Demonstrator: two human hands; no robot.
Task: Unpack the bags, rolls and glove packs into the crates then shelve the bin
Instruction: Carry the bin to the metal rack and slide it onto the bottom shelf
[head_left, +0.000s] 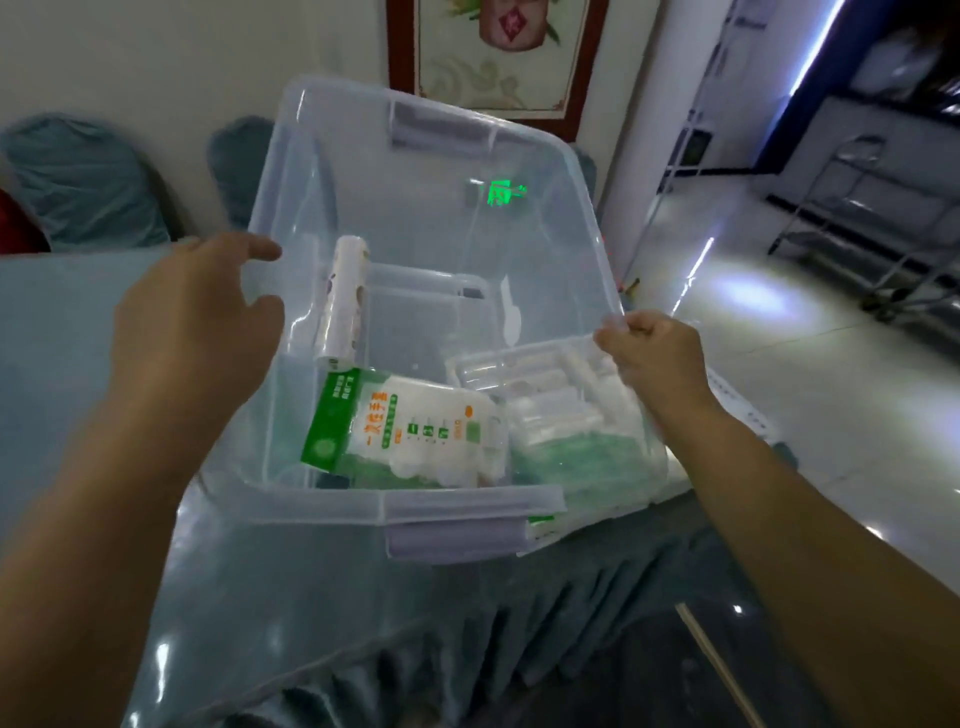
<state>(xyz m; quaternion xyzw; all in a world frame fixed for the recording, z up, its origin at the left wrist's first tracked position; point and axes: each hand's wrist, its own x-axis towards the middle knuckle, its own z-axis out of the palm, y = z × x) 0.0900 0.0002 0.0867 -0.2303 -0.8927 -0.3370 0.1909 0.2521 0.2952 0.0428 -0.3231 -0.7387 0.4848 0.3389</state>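
From the head camera, a clear plastic storage bin (431, 218) sits tilted at the corner of a table draped in a pleated teal cloth (519, 613), its near end toward the person. The right hand (660, 364) has its fingers curled over the bin's right rim, gripping it; the left hand (192, 322) hovers beside the left wall with fingers relaxed and apart, holding nothing. Inside lie a white roll (345, 299), propped against the left wall, a green-and-white glove pack (410, 434) and clear bags of rolls (550, 395) slumped toward the near end. My guess is the risk lies in that one-handed grip: the thin, glossy rim could flex or slip, and the loose, slick packets would slide to the low end and pull the bin off the table's edge.
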